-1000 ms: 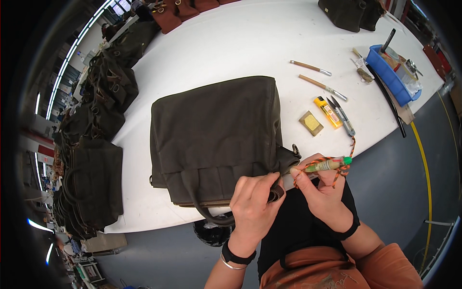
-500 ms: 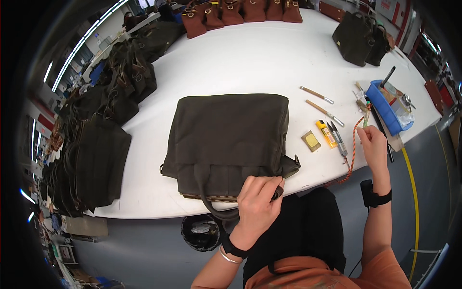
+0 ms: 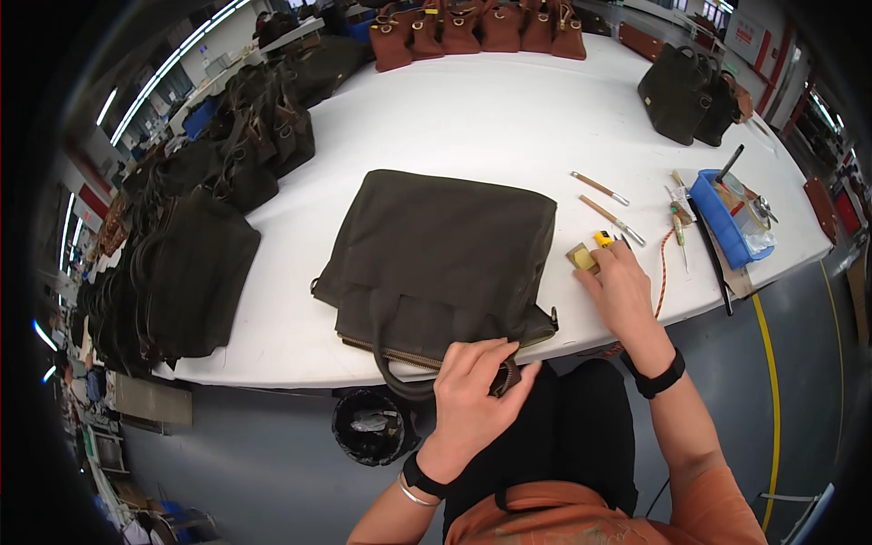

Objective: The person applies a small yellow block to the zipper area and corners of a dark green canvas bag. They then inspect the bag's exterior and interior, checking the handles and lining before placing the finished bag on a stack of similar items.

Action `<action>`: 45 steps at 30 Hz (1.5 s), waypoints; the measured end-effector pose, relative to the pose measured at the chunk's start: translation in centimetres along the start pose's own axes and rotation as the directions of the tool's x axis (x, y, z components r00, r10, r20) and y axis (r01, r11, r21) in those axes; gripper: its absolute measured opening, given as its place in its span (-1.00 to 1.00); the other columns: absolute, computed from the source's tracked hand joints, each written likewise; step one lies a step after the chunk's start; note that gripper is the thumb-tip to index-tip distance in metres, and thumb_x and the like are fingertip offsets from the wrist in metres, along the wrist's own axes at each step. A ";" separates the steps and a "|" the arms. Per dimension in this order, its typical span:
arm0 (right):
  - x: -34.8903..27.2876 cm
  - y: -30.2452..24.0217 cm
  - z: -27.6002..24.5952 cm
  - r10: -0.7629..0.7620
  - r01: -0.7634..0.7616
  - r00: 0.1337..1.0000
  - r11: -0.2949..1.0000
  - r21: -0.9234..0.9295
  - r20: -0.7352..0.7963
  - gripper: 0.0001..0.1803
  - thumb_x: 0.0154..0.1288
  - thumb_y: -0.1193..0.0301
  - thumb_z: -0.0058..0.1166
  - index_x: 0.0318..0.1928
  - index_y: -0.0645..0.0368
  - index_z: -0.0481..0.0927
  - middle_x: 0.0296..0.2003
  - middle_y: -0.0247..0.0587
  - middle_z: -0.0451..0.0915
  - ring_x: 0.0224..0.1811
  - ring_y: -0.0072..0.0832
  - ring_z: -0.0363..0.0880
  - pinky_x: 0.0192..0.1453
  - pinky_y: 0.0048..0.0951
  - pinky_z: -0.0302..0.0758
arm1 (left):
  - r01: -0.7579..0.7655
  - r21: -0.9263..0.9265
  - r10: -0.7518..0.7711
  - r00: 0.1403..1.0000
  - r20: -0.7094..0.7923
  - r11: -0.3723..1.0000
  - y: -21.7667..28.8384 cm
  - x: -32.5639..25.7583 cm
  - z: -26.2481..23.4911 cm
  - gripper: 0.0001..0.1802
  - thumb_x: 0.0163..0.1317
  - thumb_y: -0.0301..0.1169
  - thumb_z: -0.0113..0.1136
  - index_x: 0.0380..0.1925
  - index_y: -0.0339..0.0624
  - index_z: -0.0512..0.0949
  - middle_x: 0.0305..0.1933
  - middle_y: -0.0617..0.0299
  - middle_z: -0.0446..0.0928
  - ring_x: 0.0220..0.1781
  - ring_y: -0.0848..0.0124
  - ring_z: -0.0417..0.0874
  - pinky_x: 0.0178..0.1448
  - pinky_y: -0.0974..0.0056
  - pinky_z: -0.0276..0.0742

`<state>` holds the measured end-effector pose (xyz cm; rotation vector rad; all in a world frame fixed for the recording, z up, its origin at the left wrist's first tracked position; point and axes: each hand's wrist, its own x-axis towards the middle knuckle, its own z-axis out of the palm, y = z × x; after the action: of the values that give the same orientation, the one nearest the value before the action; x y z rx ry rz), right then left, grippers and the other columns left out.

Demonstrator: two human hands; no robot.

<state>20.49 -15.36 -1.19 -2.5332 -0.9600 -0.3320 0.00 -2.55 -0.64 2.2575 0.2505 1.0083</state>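
A dark olive bag point(image 3: 445, 241) lies flat on the white table, its zipped opening and looped handle towards me. My left hand point(image 3: 474, 395) is closed on the bag's near right edge, beside the zip end. Over the tools right of the bag reaches my right hand point(image 3: 622, 291), thumb and fingers apart. It covers most of a yellow lighter point(image 3: 603, 239) and the grey thread snips. At its thumb side is a small yellow block on a brown square point(image 3: 581, 258). Farther right lies a pointed tool with a greenish handle point(image 3: 678, 222), near an orange cord point(image 3: 664, 272).
Two wooden-handled tools point(image 3: 613, 220) lie beyond my right hand. A blue tray point(image 3: 727, 222) of tools stands at the right. Dark bags point(image 3: 195, 282) crowd the left side, brown bags point(image 3: 500, 32) the far edge. A black bin point(image 3: 368, 427) is below the table edge.
My right hand has let go of the pointed tool and moved left over the lighter and snips. The bag has turned slightly, with my left hand still on its near edge.
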 end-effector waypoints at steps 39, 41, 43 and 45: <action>-1.8 -7.6 -4.3 -0.505 0.520 0.852 0.780 0.348 -0.140 -0.81 0.20 0.68 0.18 -0.15 0.35 0.60 -0.30 -0.04 0.55 -0.32 -0.10 0.59 -0.28 -0.21 0.53 | 0.014 0.010 -0.014 1.000 -0.011 1.000 -1.5 -0.9 0.5 -0.47 -0.02 -0.36 0.55 -0.02 -0.34 0.64 -0.05 0.03 0.66 -0.15 0.16 0.67 -0.06 0.19 0.62; -0.6 -7.1 -5.5 -0.425 0.437 0.899 0.862 0.257 -0.102 -0.81 0.20 0.67 0.17 -0.15 0.36 0.60 -0.31 -0.02 0.53 -0.32 -0.08 0.58 -0.29 -0.19 0.53 | 0.007 0.008 -0.006 1.000 -0.009 1.000 -1.6 -0.9 0.5 -0.46 -0.02 -0.37 0.55 -0.02 -0.34 0.64 -0.04 0.04 0.65 -0.15 0.17 0.67 -0.06 0.19 0.62; -0.6 -8.5 -5.9 -0.498 0.485 0.866 0.818 0.309 -0.041 -0.82 0.12 0.67 0.15 -0.21 0.37 0.59 -0.36 -0.01 0.47 -0.30 -0.07 0.55 -0.27 -0.18 0.53 | 0.005 0.005 -0.005 1.000 -0.007 1.000 -1.7 -1.1 0.5 -0.46 -0.03 -0.37 0.56 -0.01 -0.35 0.64 -0.04 0.04 0.65 -0.14 0.17 0.67 -0.06 0.20 0.62; -0.8 -9.4 -6.0 -0.595 0.545 0.801 0.770 0.332 0.066 -0.83 0.07 0.67 0.15 -0.26 0.37 0.58 -0.36 -0.02 0.45 -0.28 -0.08 0.55 -0.25 -0.20 0.54 | 0.001 0.017 -0.001 1.000 0.001 1.000 -1.5 -1.0 0.4 -0.45 -0.03 -0.37 0.56 -0.01 -0.35 0.64 -0.05 0.04 0.65 -0.14 0.18 0.66 -0.06 0.20 0.62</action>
<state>13.09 -12.14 6.61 -1.9631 -1.7150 -0.1237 -0.25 -2.04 -2.38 2.2729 0.2608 1.0080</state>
